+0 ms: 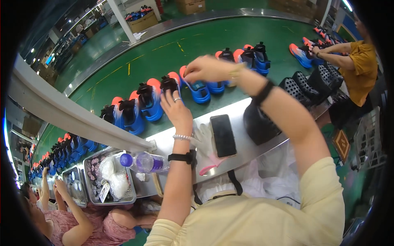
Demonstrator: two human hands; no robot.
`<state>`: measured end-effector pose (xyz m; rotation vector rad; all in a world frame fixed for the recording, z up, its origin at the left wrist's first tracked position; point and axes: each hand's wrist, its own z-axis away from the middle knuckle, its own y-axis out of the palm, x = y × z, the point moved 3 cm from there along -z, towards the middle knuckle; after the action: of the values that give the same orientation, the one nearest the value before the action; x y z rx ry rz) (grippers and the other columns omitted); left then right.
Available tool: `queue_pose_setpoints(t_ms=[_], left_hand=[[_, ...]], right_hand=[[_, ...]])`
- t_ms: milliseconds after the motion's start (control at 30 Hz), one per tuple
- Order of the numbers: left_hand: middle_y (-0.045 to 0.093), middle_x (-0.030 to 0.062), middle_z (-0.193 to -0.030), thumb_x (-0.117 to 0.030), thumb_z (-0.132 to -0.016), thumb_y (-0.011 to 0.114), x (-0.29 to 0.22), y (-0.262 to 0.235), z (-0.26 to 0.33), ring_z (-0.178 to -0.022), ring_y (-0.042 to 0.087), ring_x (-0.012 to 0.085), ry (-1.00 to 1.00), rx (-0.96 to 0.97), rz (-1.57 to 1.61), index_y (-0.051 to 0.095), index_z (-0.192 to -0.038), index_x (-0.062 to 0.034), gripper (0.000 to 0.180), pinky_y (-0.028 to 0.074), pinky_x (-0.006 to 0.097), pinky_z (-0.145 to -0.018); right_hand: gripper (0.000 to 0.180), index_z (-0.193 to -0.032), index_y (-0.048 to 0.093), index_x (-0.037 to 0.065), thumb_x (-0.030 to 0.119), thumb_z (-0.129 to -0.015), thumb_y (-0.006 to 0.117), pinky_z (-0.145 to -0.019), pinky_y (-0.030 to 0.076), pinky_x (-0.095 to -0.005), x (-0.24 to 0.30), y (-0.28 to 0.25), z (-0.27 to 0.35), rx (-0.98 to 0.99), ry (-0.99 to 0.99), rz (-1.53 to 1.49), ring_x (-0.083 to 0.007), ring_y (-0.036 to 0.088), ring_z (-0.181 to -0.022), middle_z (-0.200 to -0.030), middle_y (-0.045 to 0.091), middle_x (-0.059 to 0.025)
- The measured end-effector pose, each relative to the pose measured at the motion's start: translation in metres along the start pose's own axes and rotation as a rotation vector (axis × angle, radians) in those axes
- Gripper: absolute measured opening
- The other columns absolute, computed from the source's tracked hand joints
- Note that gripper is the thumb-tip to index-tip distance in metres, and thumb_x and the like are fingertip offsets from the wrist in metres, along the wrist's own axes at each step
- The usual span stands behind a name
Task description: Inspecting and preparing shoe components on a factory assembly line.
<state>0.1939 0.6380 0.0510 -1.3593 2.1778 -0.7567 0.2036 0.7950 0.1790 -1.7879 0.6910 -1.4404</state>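
My left hand [176, 108] reaches over the bench edge, its fingers spread, the tips on the dark collar of a blue and orange sports shoe [169, 84]. A ring, a beaded bracelet and a black band are on that arm. Just right of it, my right hand [211, 69] hangs over another blue shoe [200, 95] with an orange toe. Its thumb and fingers are pinched together; whatever lies between them is too small to make out. Both shoes stand in a row on the green belt [135, 65].
On the metal bench lie a black phone [223, 135], pale gloves [204, 141], a purple-capped bottle [147, 162] and a metal tray [131, 197] with plastic bags. Black perforated forms [305, 84] stand at right. Co-workers sit lower left and stand at right. A white post [78, 110] crosses the left.
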Motion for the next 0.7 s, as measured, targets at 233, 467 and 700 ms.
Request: queue_pose_setpoints(t_ms=[233,467,700], left_hand=[[0.060,0.0128,-0.094,-0.003,-0.081,0.054,-0.050,0.001,-0.029,-0.092,0.057,0.0295,0.153,0.251,0.680,0.062,-0.089,-0.0013,0.011,0.048,0.039,-0.080],[0.065,0.0183,-0.088,-0.006,-0.078,0.058,-0.052,0.094,-0.066,-0.087,0.062,0.0342,-0.003,0.337,0.550,0.063,-0.087,-0.0014,0.012,0.048,0.043,-0.080],[0.058,0.0174,-0.114,-0.003,-0.082,0.050,-0.049,0.105,-0.064,-0.103,0.057,0.0342,0.043,0.243,0.435,0.056,-0.115,-0.0022,0.034,0.047,0.040,-0.089]], right_hand=[[0.041,-0.121,0.056,0.001,0.025,-0.088,0.060,-0.072,0.046,-0.0249,-0.024,-0.209,0.226,-0.637,0.344,0.191,-0.0137,0.060,-0.079,-0.088,0.067,-0.0082],[0.049,-0.123,0.054,0.000,0.037,-0.092,0.055,-0.092,0.043,-0.0339,-0.249,-0.308,0.510,-0.992,0.886,0.645,-0.0291,0.056,-0.112,-0.120,0.059,-0.0194],[0.058,-0.124,0.051,-0.002,0.042,-0.087,0.061,-0.078,0.045,-0.0303,-0.335,-0.257,0.557,-0.961,0.884,-0.095,-0.0192,0.055,-0.086,-0.103,0.060,-0.0146]])
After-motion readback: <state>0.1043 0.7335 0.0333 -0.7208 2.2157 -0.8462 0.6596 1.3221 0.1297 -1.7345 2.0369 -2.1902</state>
